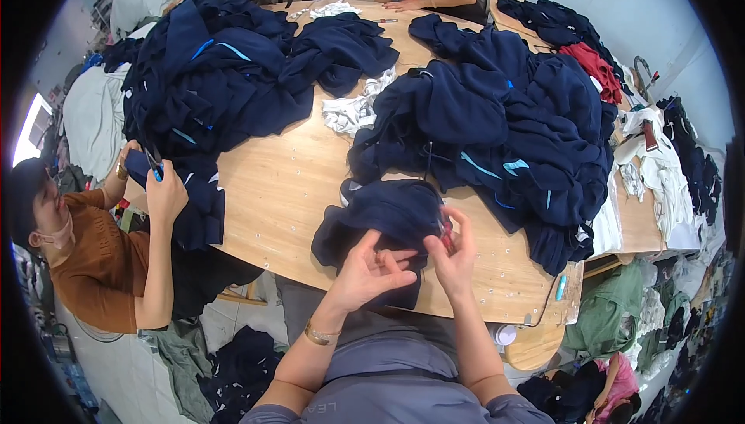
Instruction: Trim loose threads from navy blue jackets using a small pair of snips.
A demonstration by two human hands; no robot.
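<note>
A bunched navy garment (388, 214) lies on the wooden table right in front of me, its lower part hanging toward my lap. My left hand (371, 270) is over its near side, fingers stretched and apart, with nothing gripped that I can see. At the garment's right edge, my right hand (454, 257) is closed around a small red-handled tool (446, 231). Most of that tool is hidden by the fingers, so its exact kind is unclear.
Large heaps of navy garments cover the table at left (225, 75) and right (497, 114). White scraps (351, 114) lie between them. A co-worker at left holds blue-handled snips (157, 169) and navy cloth. Two more people sit across the table (272, 162). A turquoise cutter (561, 287) lies near the right edge.
</note>
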